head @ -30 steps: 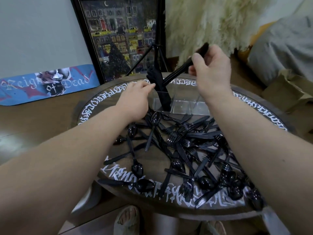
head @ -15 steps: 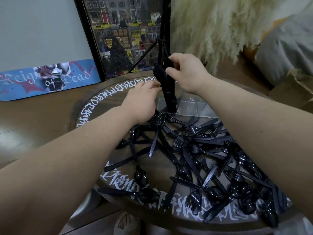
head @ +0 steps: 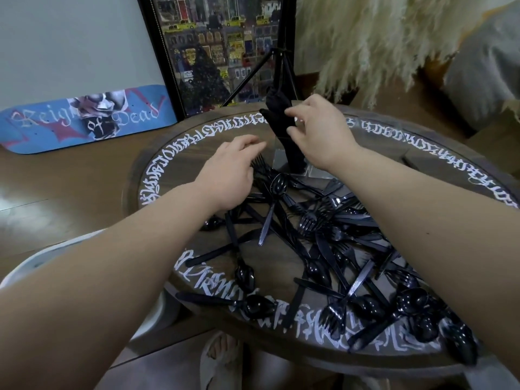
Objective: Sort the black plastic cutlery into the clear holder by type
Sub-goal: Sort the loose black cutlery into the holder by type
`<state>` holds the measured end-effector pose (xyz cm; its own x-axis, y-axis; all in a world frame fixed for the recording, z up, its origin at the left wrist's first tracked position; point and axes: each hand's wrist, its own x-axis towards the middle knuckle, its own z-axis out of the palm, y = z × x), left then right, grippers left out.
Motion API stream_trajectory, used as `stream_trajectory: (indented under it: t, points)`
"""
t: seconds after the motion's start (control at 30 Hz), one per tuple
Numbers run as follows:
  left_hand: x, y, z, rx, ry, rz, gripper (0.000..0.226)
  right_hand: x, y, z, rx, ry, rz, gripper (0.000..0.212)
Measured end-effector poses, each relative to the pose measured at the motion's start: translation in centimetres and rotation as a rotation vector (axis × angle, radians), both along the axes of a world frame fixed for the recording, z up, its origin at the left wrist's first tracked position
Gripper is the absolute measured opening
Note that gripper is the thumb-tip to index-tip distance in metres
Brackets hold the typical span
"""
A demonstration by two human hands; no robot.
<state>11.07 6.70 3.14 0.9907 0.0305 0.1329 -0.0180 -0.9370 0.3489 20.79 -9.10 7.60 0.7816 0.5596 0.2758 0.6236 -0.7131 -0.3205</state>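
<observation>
Crowding round the clear holder (head: 284,161): scattered cutlery (head: 323,237), tripod (head: 284,71); both hands' grip loose, empty.

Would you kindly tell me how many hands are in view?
2. Left hand over the pile's far edge; right hand beside the cutlery standing in the holder.

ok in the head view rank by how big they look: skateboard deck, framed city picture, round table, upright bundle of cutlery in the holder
1. round table
2. framed city picture, cropped at the top
3. skateboard deck, partly cut off at left
4. upright bundle of cutlery

The table lies nearest the camera, which inflates it.
</observation>
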Motion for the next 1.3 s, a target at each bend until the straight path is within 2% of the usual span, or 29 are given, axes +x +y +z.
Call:
stream_trajectory:
  t: [0.17,0.37,0.47,0.67,0.77,0.97,1.03,1.17,1.3]
  points:
    - [-4.2,0.9,-0.5,-0.021,0.066,0.082,0.054,-4.6,-2.5,-0.8,0.108,-0.056,0.032,0.029]
    - [-9.5,1.5,-1.1,0.006,0.163,0.236,0.041,-10.0,-4.2,-5.1,-0.161,0.091,0.067,0.031]
    - [-11.6,1.6,-1.6,0.023,0.216,0.265,0.034,-11.7,-4.1,-6.6,-0.247,0.103,0.076,0.033]
    - [-13.2,0.6,-2.7,0.058,0.310,0.293,0.031,-13.5,-3.4,-7.8,-0.329,0.130,0.116,0.033]
    - [-12.5,0.3,-3.1,0.045,0.313,0.321,0.022,-13.8,-3.1,-8.1,-0.351,0.145,0.147,0.034]
    - [-12.0,0.6,-3.2,0.013,0.330,0.363,0.007,-13.2,-2.8,-8.2,-0.325,0.111,0.048,0.040]
    - [-11.9,1.1,-3.0,-0.031,0.323,0.394,0.006,-12.9,-2.5,-8.3,-0.338,0.117,0.008,0.044]
    - [-11.9,1.9,-2.6,-0.111,0.285,0.428,0.027,-12.8,-1.5,-8.4,-0.405,0.155,0.044,0.047]
    - [-11.6,2.5,-2.4,-0.126,0.261,0.501,0.023,-12.4,-0.8,-8.2,-0.365,0.143,0.092,0.042]
